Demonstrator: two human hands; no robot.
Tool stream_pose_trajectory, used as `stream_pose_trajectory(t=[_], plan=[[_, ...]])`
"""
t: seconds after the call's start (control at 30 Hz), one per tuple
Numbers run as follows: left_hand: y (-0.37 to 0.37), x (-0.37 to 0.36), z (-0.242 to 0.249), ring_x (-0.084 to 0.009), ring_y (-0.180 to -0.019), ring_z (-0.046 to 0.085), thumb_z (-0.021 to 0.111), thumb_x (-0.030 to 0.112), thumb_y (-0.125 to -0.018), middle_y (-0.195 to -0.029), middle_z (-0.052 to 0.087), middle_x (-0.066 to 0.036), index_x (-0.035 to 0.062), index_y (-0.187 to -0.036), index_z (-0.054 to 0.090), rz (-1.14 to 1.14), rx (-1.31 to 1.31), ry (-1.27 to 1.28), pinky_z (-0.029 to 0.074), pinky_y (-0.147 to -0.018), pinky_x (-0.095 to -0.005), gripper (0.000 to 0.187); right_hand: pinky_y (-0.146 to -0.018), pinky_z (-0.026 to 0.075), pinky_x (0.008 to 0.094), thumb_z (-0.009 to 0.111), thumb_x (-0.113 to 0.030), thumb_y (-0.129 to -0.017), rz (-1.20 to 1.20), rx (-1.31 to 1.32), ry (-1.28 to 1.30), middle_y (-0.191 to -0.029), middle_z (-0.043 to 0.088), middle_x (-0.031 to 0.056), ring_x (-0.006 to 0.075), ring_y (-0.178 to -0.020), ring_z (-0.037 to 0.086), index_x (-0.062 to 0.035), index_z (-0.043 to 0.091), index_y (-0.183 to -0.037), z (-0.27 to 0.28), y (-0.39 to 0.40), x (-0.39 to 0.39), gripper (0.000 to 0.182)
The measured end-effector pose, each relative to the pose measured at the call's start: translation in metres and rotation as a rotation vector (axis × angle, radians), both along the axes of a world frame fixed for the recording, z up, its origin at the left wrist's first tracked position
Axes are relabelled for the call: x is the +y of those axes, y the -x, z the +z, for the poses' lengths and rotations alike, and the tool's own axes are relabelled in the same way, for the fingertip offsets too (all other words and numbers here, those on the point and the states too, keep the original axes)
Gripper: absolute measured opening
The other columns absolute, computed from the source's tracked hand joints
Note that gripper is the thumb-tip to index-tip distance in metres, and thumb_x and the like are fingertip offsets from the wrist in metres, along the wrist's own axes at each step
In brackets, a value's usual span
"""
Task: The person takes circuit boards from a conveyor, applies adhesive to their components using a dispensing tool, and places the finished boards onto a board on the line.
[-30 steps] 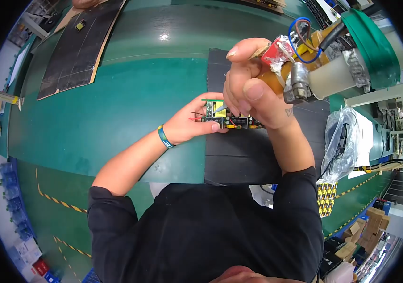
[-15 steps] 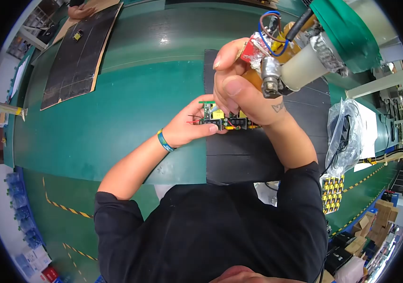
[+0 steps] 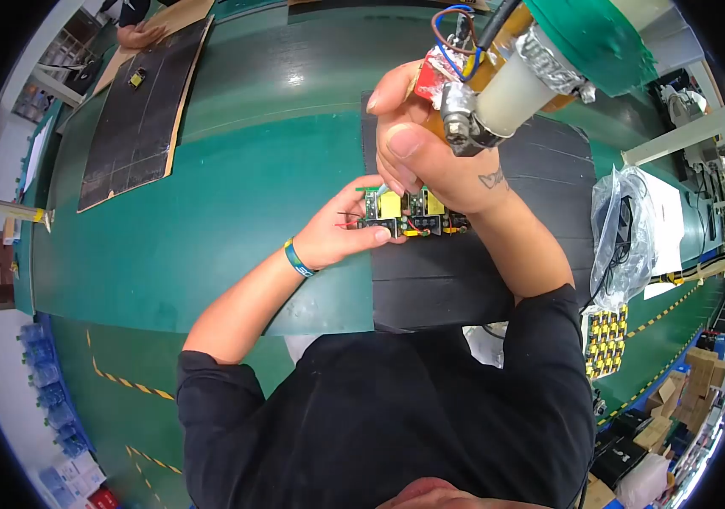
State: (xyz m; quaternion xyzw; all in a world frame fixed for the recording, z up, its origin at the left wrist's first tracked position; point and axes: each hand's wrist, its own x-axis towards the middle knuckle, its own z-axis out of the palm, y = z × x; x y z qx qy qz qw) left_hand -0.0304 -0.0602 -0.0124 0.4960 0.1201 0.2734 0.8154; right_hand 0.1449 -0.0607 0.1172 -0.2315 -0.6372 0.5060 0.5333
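Note:
My left hand grips the left end of a green circuit board between thumb and fingers. The board carries yellow transformers, black parts and thin red and black wires, and it extends right over a black mat. Above it, my right hand is closed around a glue gun with a pale barrel, a hose clamp, a red block and blue and brown wires. A thin pale tip points down at the board's left part, below my right fingers. Much of the grip is hidden by my hand.
A black mat lies on the green table. To the right are a clear plastic bag with cables and a tray of yellow parts. Far left, another person's hand rests by a black board bearing one small yellow part.
My right hand and the glue gun have shifted slightly left and up in view. More of the circuit board shows on its right side. My left hand keeps its hold.

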Motion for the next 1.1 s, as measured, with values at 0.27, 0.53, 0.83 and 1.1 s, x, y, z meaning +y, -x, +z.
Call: stream_pose_trajectory(t=[0.27, 0.53, 0.83, 1.1], plan=[[-0.002, 0.001, 0.001, -0.0238, -0.113, 0.057, 0.06, -0.001, -0.088, -0.125, 0.054, -0.014, 0.0082, -0.143, 0.028, 0.0, 0.007, -0.013, 0.049, -0.097, -0.0423, 0.063, -0.043, 0.041, 0.0242, 0.057, -0.011, -0.091, 0.023, 0.02, -0.058, -0.06, 0.048, 0.0022, 0.0079, -0.044, 0.043, 0.0043, 0.045, -0.117, 0.005, 0.0, 0.004, 0.033], [-0.003, 0.001, 0.008, -0.0237, -0.115, 0.056, 0.06, 0.002, -0.089, -0.124, 0.054, -0.013, 0.0065, -0.141, 0.031, 0.07, -0.021, 0.016, 0.05, -0.097, -0.0431, 0.06, -0.043, 0.041, 0.0236, 0.058, -0.014, -0.09, -0.002, 0.027, -0.048, -0.059, 0.048, 0.0015, 0.0075, -0.046, 0.044, 0.0067, 0.044, -0.12, 0.018, -0.008, 0.002, 0.039], [-0.001, 0.0, 0.018, -0.0245, -0.118, 0.053, 0.06, 0.008, -0.09, -0.127, 0.051, -0.012, 0.0055, -0.141, 0.032, 0.106, -0.118, 0.111, 0.049, -0.097, -0.0481, 0.058, -0.043, 0.041, 0.0229, 0.059, -0.016, -0.091, -0.058, 0.067, 0.046, -0.059, 0.048, 0.0015, 0.0071, -0.046, 0.044, 0.0065, 0.046, -0.116, 0.01, -0.008, 0.0, 0.036], [0.0, 0.001, 0.016, -0.0298, -0.124, 0.049, 0.063, 0.016, -0.089, -0.131, 0.048, -0.012, 0.0095, -0.139, 0.034, 0.094, -0.078, 0.101, 0.049, -0.097, -0.0523, 0.058, -0.044, 0.041, 0.0223, 0.059, -0.012, -0.089, -0.048, 0.078, 0.017, -0.059, 0.049, 0.0009, 0.0064, -0.048, 0.046, 0.0045, 0.049, -0.112, 0.01, -0.008, 0.003, 0.029]])
